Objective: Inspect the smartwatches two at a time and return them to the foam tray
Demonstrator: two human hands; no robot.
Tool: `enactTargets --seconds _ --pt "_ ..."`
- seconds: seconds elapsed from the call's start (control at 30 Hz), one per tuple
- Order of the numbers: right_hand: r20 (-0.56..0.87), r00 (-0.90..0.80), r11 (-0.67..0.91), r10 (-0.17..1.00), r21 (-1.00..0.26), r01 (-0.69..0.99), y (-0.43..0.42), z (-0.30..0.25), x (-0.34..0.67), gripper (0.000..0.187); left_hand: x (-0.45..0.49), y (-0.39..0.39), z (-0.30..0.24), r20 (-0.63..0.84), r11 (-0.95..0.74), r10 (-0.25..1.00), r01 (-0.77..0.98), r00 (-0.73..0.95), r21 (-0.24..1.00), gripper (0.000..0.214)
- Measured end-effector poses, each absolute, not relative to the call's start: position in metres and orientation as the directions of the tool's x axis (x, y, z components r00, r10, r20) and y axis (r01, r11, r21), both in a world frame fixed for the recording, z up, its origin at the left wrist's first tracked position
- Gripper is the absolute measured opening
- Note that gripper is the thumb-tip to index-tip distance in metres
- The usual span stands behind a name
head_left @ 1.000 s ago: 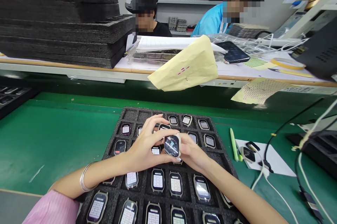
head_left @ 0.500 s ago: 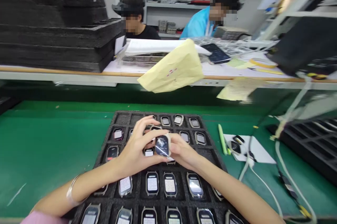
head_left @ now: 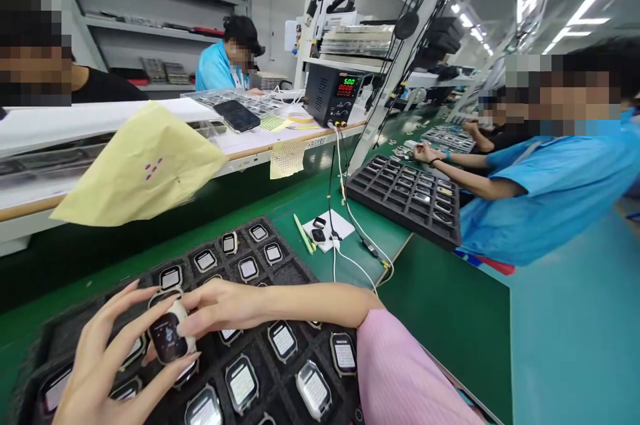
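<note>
The left hand and the right hand meet on one watch, raised over the left part of a black tray. The left has its fingers along the top and far edge of the case and its thumb at the lower edge; the right pinches the pale side of the case between thumb and fingers. The screen faces up towards the wearer, dark with a faint light mark (too small to read). Other watches lie in the tray's compartments, most with lit white screens. A pink sleeve covers the right upper arm.

Beyond the tray's far right corner, a green pen lies just beside a white sheet, on which two small dark objects rest near some cables. On the shelf above are a phone and a power supply reading 5.00 in green; a yellow paper hangs over its edge. To the right, a co-worker in blue sits by a second tray.
</note>
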State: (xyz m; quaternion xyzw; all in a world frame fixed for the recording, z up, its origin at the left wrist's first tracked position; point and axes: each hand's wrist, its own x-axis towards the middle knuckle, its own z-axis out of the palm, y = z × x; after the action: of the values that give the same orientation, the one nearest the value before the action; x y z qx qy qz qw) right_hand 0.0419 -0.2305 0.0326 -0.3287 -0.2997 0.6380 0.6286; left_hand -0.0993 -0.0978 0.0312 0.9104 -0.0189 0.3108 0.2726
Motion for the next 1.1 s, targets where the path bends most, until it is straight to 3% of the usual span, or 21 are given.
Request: enactTargets --seconds 0.27,0.4,0.53,0.7,1.1 --pt "-0.069 0.124 0.012 0.99 -0.83 -0.558 -0.23 0.034 0.041 0.042 -0.099 -0.109 0.055 0.554 -0.861 0.194 -0.13 0.809 0.491 0.043" --pt "0.02 0.2 0.103 0.98 -0.905 -0.413 -0.225 0.041 0.045 0.037 -0.098 -0.106 0.065 0.527 -0.854 0.242 -0.078 0.815 0.514 0.042" --pt "0.069 0.293 0.149 0.954 -0.955 -0.258 -0.221 0.044 0.051 0.035 -0.096 -0.103 0.067 0.44 -0.756 0.292 -0.077 0.849 0.65 0.048" --pt "0.134 0.305 0.156 0.943 -0.987 -0.048 -0.221 0.046 0.053 0.029 -0.095 -0.104 0.069 0.388 -0.72 0.222 -0.118 0.895 0.684 0.045" --pt "0.119 0.353 0.145 0.928 -0.988 -0.048 -0.228 0.052 0.044 0.037 -0.094 -0.107 0.065 0.363 -0.672 0.197 -0.144 0.911 0.726 0.048"
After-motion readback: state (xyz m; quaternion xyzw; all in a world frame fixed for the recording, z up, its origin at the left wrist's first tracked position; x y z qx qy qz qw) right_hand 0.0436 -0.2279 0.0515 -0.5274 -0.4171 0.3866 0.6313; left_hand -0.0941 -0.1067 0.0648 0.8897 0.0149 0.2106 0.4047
